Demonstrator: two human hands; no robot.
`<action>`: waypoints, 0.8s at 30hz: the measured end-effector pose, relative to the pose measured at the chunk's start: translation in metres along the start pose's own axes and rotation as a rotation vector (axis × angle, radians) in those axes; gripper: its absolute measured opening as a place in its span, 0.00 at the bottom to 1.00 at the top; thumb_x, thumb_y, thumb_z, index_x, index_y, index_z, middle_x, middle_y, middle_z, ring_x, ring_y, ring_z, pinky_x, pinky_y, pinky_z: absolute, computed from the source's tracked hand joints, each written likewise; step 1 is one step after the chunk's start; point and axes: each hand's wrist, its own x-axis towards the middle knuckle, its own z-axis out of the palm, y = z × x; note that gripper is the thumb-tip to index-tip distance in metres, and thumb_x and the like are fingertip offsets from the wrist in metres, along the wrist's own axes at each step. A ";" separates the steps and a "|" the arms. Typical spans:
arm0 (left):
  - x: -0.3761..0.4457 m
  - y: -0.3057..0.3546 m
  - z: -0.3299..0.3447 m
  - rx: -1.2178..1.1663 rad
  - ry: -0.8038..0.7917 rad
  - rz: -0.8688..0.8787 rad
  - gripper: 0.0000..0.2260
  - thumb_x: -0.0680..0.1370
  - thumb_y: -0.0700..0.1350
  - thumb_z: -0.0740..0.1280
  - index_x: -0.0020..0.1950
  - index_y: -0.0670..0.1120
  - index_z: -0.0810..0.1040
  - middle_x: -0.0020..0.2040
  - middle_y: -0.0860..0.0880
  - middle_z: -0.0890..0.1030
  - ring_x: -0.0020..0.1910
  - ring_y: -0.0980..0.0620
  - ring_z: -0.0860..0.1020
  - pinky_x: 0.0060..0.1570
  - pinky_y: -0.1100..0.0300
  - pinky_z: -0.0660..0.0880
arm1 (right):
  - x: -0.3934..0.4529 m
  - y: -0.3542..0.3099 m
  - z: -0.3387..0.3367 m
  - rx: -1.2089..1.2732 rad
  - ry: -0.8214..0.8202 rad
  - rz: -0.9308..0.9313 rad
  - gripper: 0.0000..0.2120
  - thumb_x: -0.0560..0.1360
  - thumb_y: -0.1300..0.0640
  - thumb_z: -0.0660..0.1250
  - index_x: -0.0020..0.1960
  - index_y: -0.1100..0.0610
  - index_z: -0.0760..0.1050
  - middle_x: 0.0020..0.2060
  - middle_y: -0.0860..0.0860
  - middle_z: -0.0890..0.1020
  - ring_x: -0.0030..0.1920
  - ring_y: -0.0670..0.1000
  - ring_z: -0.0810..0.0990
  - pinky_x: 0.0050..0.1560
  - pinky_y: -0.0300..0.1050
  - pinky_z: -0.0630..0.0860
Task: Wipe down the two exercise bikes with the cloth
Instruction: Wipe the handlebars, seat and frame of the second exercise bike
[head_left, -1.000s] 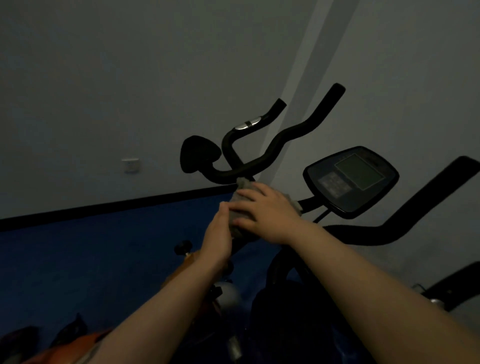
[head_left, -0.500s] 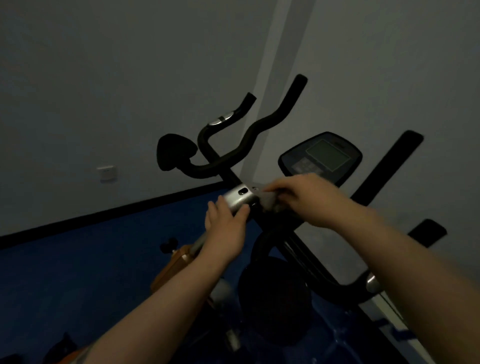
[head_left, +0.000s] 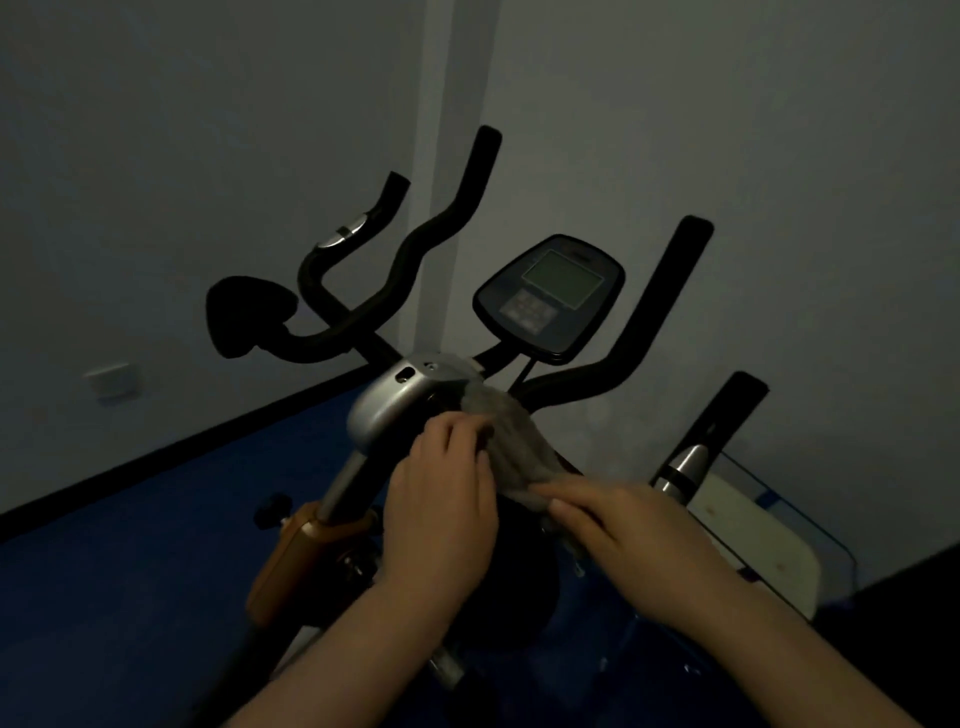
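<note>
A grey cloth (head_left: 511, 447) lies draped over the stem of the near exercise bike, just below its silver handlebar clamp (head_left: 395, 402). My left hand (head_left: 441, 499) pinches the cloth's left edge with curled fingers. My right hand (head_left: 623, 525) presses its lower end with fingers nearly straight. The near bike's black handlebars (head_left: 660, 312) and console (head_left: 550, 296) rise behind. A second bike with an orange frame (head_left: 296, 561), black handlebars (head_left: 415, 249) and a black pad (head_left: 244, 317) stands to the left.
Grey walls meet in a corner behind the bikes, with a wall socket (head_left: 109, 379) at the left. The floor (head_left: 130, 545) is blue with a black skirting. A white panel (head_left: 758, 556) sits at the right, near a silver-tipped black bar (head_left: 685, 462).
The view has tilted down and closer to the bikes. Both hands slid down from the handlebar junction to below the silver clamp, and the cloth now hangs down the stem.
</note>
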 end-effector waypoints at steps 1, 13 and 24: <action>-0.003 -0.001 0.002 0.042 0.036 0.031 0.11 0.79 0.44 0.60 0.61 0.49 0.75 0.58 0.52 0.73 0.53 0.54 0.74 0.48 0.53 0.75 | -0.004 -0.001 -0.006 -0.038 -0.026 0.028 0.16 0.82 0.45 0.55 0.67 0.36 0.71 0.58 0.37 0.79 0.55 0.40 0.77 0.53 0.39 0.74; -0.013 0.002 0.014 0.270 0.194 -0.008 0.11 0.74 0.45 0.56 0.46 0.51 0.78 0.44 0.52 0.76 0.44 0.51 0.75 0.47 0.57 0.63 | 0.031 0.015 0.010 -0.319 -0.291 0.053 0.21 0.81 0.41 0.51 0.64 0.56 0.63 0.53 0.57 0.79 0.49 0.58 0.78 0.41 0.48 0.69; -0.017 0.008 0.028 0.317 0.354 -0.026 0.11 0.73 0.45 0.56 0.37 0.50 0.77 0.39 0.52 0.76 0.40 0.50 0.73 0.45 0.58 0.59 | 0.058 0.013 0.021 -0.081 -0.323 0.049 0.25 0.81 0.39 0.49 0.66 0.58 0.62 0.54 0.58 0.78 0.44 0.53 0.73 0.42 0.48 0.68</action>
